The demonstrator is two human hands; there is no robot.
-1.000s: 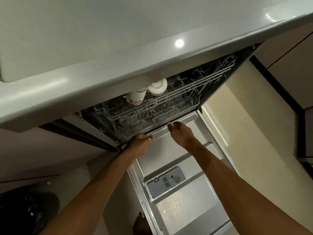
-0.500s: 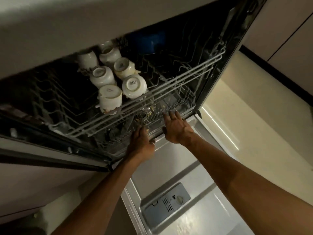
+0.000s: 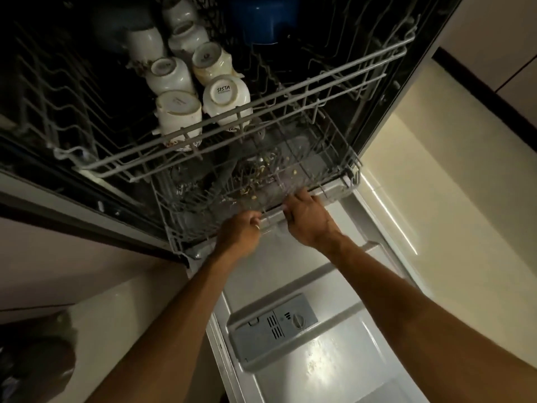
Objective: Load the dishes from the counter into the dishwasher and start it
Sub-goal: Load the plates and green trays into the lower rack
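The dishwasher stands open, its door (image 3: 334,367) folded down flat below me. The upper rack (image 3: 290,91) holds several upturned white cups (image 3: 178,112), and a blue vessel (image 3: 263,18) shows at the back. The lower rack (image 3: 305,170) carries a dirty dish with food scraps (image 3: 261,173). My left hand (image 3: 239,234) grips the lower rack's front rail, with a ring on one finger. Just to its right, my right hand (image 3: 308,219) has its fingers curled over the same rail.
A grey detergent dispenser (image 3: 273,330) sits in the door's inner face. Pale floor (image 3: 436,199) runs along the right, beside cabinet fronts (image 3: 499,39). A dark round object (image 3: 37,362) lies at the lower left on the floor.
My head has dropped from under the counter edge, so the racks fill the view. Both hands have gone from flat against the lower rack's front to curled round its rail.
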